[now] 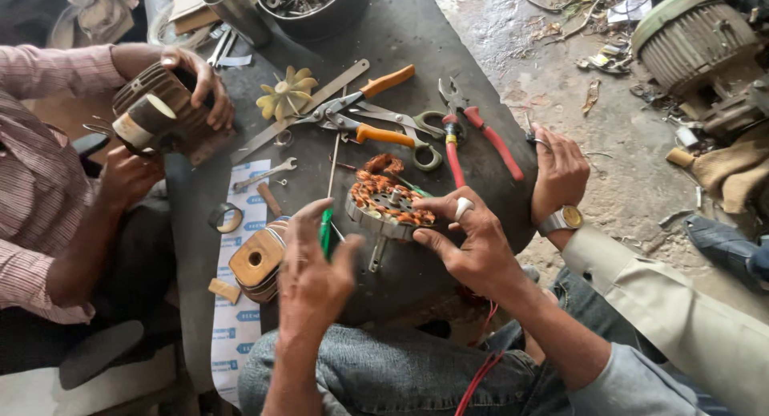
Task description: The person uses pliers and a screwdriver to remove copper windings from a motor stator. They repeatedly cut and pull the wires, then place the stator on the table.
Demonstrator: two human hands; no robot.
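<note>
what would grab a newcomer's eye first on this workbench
Probably the round motor stator with copper-orange windings, mid-table, steadied by the right hand while the left hand holds a green tool beside it. Behind it lie orange-handled snips and red-handled pliers; at far left another person's hands grip a ribbed motor housing.

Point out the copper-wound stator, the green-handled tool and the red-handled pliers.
copper-wound stator (390, 201): head view, on its copper coils.
green-handled tool (325, 230): head view, on its green handle.
red-handled pliers (498, 144): head view, on one red handle.
</note>
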